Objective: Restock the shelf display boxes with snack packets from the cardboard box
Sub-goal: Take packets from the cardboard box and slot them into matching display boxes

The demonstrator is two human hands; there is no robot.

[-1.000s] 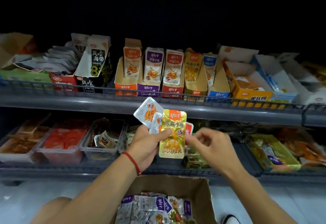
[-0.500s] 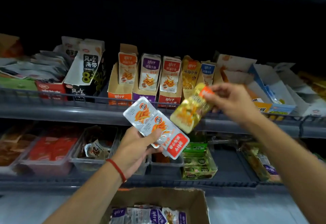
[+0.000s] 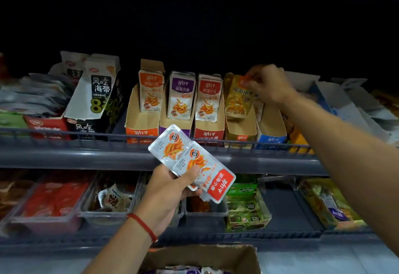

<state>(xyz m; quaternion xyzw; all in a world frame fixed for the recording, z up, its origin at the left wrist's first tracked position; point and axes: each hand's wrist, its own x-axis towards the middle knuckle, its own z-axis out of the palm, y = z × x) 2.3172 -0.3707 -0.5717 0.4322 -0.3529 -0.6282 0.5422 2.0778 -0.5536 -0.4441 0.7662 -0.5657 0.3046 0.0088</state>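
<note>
A person's right hand (image 3: 266, 84) reaches to about 1 o'clock on the upper shelf (image 3: 86, 157), fingers curled and pinching the top of a yellow snack packet (image 3: 237, 97) that stands at the mouth of the yellow display box (image 3: 240, 131). Whether the packet is seated in the box cannot be told; the hand hides its upper right corner and much of the blue display box (image 3: 271, 133) just beside it. The left hand (image 3: 170, 189), near centre, grips a fanned handful of silver-and-red packets (image 3: 190, 161), thumb pressed across their faces, in front of the shelf's wire rail (image 3: 64, 132). At 6 o'clock the cardboard box (image 3: 216, 256) is cut off by the bottom edge, only a strip of purple packets (image 3: 185, 270) showing inside. Orange (image 3: 141, 122), purple (image 3: 172, 122) and red (image 3: 208, 131) display boxes stand side by side at 12 o'clock, each with a packet upright in front. The space above the shelf is black and unreadable. Lower-shelf trays (image 3: 54, 200) at 8 o'clock are blurred. Open room lies between the two forearms.
</note>
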